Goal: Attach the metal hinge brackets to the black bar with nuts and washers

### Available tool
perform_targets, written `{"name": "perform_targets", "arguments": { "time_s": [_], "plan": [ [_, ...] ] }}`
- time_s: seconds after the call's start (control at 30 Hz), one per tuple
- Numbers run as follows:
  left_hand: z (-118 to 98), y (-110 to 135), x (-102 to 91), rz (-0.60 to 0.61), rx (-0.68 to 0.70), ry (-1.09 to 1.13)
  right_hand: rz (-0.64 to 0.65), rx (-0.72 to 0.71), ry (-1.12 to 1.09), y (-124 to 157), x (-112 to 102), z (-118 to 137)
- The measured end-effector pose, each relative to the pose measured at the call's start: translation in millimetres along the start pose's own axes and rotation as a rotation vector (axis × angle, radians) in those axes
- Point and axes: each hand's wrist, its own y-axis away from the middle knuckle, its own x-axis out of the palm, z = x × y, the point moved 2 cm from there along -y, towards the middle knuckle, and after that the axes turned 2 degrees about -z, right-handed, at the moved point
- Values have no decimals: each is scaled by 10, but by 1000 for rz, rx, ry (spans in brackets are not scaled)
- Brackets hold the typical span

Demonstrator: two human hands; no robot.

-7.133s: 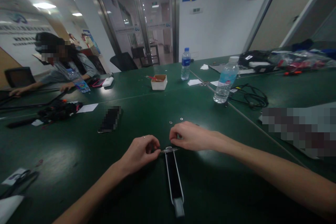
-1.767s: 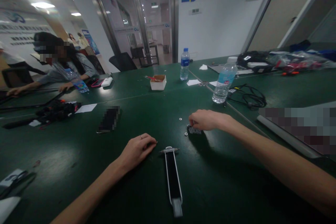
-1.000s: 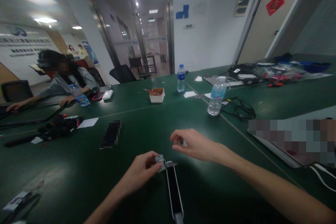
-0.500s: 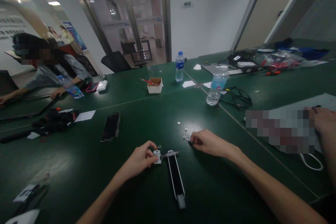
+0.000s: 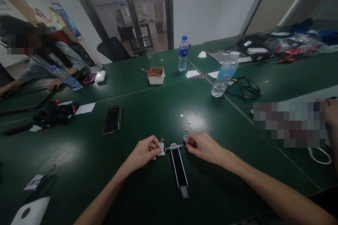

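My left hand (image 5: 145, 151) is closed on a small silver metal bracket (image 5: 161, 149), thumb and fingers pinching its left side. Beside the bracket lies a long black bar with silver edges (image 5: 180, 170); a thin metal rod (image 5: 174, 147) crosses its far end and runs toward the bracket. Just off the rod's right tip, my right hand (image 5: 202, 145) pinches a small metal plate (image 5: 185, 138), mostly covered by the fingers. Several small ring-like nuts, including one nut (image 5: 189, 122), lie beyond the right hand. Another nut (image 5: 162, 139) sits behind the bracket.
A phone (image 5: 112, 119) lies to the left. Farther back stand a small open box (image 5: 156, 77) and two water bottles, one upright (image 5: 183, 54), one tilted in view (image 5: 224, 75). Black cables (image 5: 245, 89) lie at right. Another person's hand (image 5: 329, 112) rests at the right edge; someone sits far left.
My right hand has moved left, bringing the small metal plate from near the nuts to beside the rod's right tip. My left hand keeps its grip on the bracket. The view has tilted down.
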Motion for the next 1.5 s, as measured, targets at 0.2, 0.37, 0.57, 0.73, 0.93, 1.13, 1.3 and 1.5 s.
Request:
{"name": "perform_targets", "arguments": {
  "time_s": [0.2, 0.37, 0.57, 0.73, 0.93, 1.13, 1.3, 1.5],
  "plan": [
    [9, -10, 36, -8, 17, -69, -17, -20, -74, -25, 89, -46],
    [-30, 0, 68, -16, 45, -143, -55, -72, -141, -43, 179, -99],
    [-142, 25, 97, -43, 35, -286, -80, -99, -139, -42, 154, -87],
    [-131, 22, 112, -35, 21, -329, -85, -97, -174, -33, 171, -91],
    [-133, 24, 140, -20, 55, -384, -61, -168, -231, -36, 202, -89],
    [-142, 44, 120, 10, 125, -435, -84, -317, -113, -39, 106, -70],
    [-123, 38, 22, -53, 130, -466, -117, -330, -118, -83, -14, -136],
    [-170, 57, 55, -79, 157, -475, -66, -367, -41, -106, 58, -124]
  ]
}}
